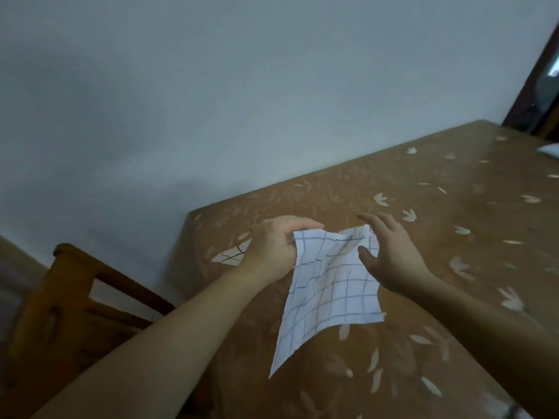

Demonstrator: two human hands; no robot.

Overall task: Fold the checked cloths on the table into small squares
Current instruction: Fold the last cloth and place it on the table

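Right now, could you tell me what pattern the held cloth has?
The cloth is white with a thin dark grid check, seen best in the head view.

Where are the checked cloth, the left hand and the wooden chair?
checked cloth [332, 285], head view, middle of hanging panel.
left hand [272, 249], head view, back of hand gripping the cloth's corner.
wooden chair [69, 297], head view, backrest frame.

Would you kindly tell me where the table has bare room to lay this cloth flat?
The widest bare stretch of table lies beyond the right hand, toward the white item at the far right edge. It is crowded near the left corner, where the left hand grips the checked cloth.
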